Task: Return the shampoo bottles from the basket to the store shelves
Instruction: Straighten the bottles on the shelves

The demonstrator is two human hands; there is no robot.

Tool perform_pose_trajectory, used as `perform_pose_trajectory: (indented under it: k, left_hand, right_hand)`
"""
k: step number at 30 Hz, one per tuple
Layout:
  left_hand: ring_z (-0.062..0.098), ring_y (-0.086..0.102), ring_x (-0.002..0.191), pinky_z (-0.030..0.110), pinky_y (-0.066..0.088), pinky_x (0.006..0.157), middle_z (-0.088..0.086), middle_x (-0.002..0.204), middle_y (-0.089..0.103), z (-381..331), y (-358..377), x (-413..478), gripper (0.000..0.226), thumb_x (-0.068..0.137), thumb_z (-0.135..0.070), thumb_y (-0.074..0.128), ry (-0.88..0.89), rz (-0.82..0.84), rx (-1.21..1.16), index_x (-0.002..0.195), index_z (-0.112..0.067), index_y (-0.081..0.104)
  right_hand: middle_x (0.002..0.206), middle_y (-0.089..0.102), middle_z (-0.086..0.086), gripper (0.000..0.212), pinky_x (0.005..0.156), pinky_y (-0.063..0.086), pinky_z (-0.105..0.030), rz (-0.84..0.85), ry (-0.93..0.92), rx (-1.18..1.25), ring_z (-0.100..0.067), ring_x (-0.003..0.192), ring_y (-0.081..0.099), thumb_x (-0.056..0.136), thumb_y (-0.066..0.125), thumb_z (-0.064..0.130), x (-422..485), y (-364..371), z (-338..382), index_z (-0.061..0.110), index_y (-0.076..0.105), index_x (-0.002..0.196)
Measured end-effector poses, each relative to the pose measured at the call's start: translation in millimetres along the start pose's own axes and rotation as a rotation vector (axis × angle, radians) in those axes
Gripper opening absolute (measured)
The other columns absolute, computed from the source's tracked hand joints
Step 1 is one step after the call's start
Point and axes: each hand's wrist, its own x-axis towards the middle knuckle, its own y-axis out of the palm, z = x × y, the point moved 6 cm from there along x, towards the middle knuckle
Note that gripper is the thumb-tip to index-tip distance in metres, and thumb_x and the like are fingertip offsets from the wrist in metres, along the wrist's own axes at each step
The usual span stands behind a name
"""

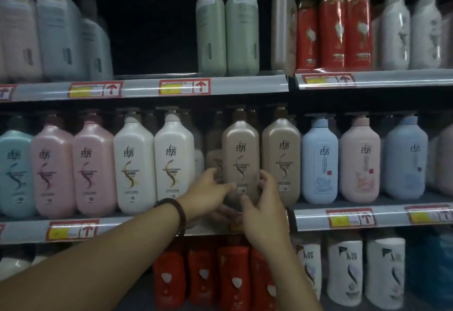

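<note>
A tan pump bottle of shampoo (pixel 241 156) stands at the front of the middle shelf (pixel 269 227), between a white bottle (pixel 174 161) and a matching tan bottle (pixel 281 158). My left hand (pixel 208 193), with a dark bead bracelet on its wrist, grips the bottle's lower left side. My right hand (pixel 263 210) grips its lower right side and front. Both hands hold the bottle upright, its base at the shelf's front edge. The basket is out of view.
The middle shelf is packed with teal, pink, white, tan and light blue bottles. The top shelf (pixel 196 87) has a dark gap between blue and green bottles (pixel 241 33). Red bottles (pixel 232 276) and white bottles stand on the shelf below.
</note>
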Motion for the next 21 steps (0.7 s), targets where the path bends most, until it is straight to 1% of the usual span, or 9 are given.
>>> perform_pose_trajectory:
  k: [2, 4, 6, 9, 10, 13, 15, 18, 21]
  left_hand:
    - [0.035, 0.080, 0.077, 0.049, 0.068, 0.073, 0.013, 0.124, 0.075, 1.7, 6.3, 4.4, 0.033, 0.107, -0.029, 0.066, -0.036, 0.009, -0.046, 0.134, -0.022, 0.048]
    - [0.026, 0.076, 0.066, 0.040, 0.065, 0.062, 0.014, 0.123, 0.073, 0.6, 10.5, 7.5, 0.038, 0.106, -0.032, 0.067, -0.032, -0.023, -0.069, 0.137, -0.019, 0.048]
    - [0.017, 0.070, 0.057, 0.032, 0.059, 0.053, 0.012, 0.124, 0.070, -0.9, 8.0, 6.7, 0.041, 0.106, -0.036, 0.066, -0.012, -0.094, -0.059, 0.138, -0.018, 0.046]
    - [0.017, 0.070, 0.056, 0.027, 0.053, 0.045, 0.014, 0.127, 0.069, -1.1, 2.1, 2.7, 0.044, 0.108, -0.040, 0.062, 0.023, -0.149, -0.048, 0.138, -0.015, 0.044]
    - [0.020, 0.071, 0.055, 0.027, 0.052, 0.043, 0.014, 0.125, 0.071, -1.2, 0.9, -1.0, 0.044, 0.109, -0.042, 0.060, 0.023, -0.147, -0.029, 0.139, -0.015, 0.043]
    - [0.028, 0.079, 0.063, 0.032, 0.060, 0.049, 0.013, 0.119, 0.073, -0.7, -2.6, -9.8, 0.040, 0.110, -0.043, 0.056, -0.015, -0.122, -0.008, 0.139, -0.018, 0.043]
    - [0.029, 0.082, 0.068, 0.039, 0.066, 0.056, 0.011, 0.119, 0.072, -2.5, -6.5, -15.8, 0.038, 0.110, -0.042, 0.058, -0.037, -0.129, 0.063, 0.138, -0.021, 0.044]
    - [0.033, 0.081, 0.073, 0.047, 0.068, 0.061, 0.005, 0.119, 0.066, -10.1, -17.0, -26.9, 0.034, 0.106, -0.023, 0.062, 0.030, -0.203, 0.290, 0.132, -0.028, 0.041]
    - [0.026, 0.074, 0.093, 0.047, 0.066, 0.076, -0.002, 0.122, 0.057, -27.2, -22.7, -43.8, 0.033, 0.100, -0.022, 0.061, 0.247, -0.248, 0.776, 0.125, -0.029, 0.041]
  right_hand:
    - [0.138, 0.054, 0.015, 0.052, 0.064, 0.061, -0.024, 0.037, 0.115, 0.146, -0.004, 0.071, 0.075, 0.108, 0.060, 0.008, 2.2, 0.8, -3.8, 0.037, 0.044, 0.148]
    - [0.143, 0.052, 0.014, 0.055, 0.056, 0.059, -0.030, 0.030, 0.150, 0.205, -0.014, 0.055, 0.067, 0.108, 0.059, 0.006, 6.5, -0.7, -11.3, 0.035, 0.045, 0.154]
    - [0.140, 0.056, 0.017, 0.057, 0.067, 0.059, -0.030, 0.042, 0.131, 0.227, -0.017, 0.073, 0.071, 0.107, 0.061, 0.006, 6.9, -1.8, -13.6, 0.034, 0.047, 0.156]
    - [0.144, 0.057, 0.014, 0.058, 0.107, 0.058, -0.047, 0.040, 0.124, 0.187, -0.026, 0.126, 0.068, 0.104, 0.068, 0.019, 5.5, -0.8, -11.6, 0.033, 0.049, 0.157]
    - [0.144, 0.057, 0.014, 0.061, 0.109, 0.058, -0.052, 0.032, 0.118, 0.165, -0.029, 0.128, 0.068, 0.100, 0.071, 0.030, 4.9, 0.4, -8.0, 0.038, 0.049, 0.156]
    - [0.142, 0.056, 0.015, 0.075, 0.095, 0.065, -0.055, 0.016, 0.038, 0.046, -0.030, 0.120, 0.072, 0.086, 0.068, 0.060, 11.6, 2.8, -2.1, 0.049, 0.041, 0.155]
    - [0.145, 0.060, 0.012, 0.071, 0.099, 0.063, -0.053, 0.028, -0.007, -0.111, -0.023, 0.123, 0.070, 0.097, 0.065, 0.056, 14.7, 5.2, 3.4, 0.045, 0.037, 0.161]
    - [0.142, 0.069, 0.006, 0.066, 0.108, 0.057, -0.047, 0.054, -0.021, -0.202, -0.017, 0.126, 0.067, 0.106, 0.063, 0.043, 22.0, 8.6, 7.5, 0.039, 0.035, 0.166]
    - [0.144, 0.069, 0.006, 0.068, 0.112, 0.055, -0.048, 0.075, -0.044, -0.216, -0.016, 0.130, 0.065, 0.106, 0.063, 0.042, 25.8, 14.6, 7.3, 0.041, 0.032, 0.167]
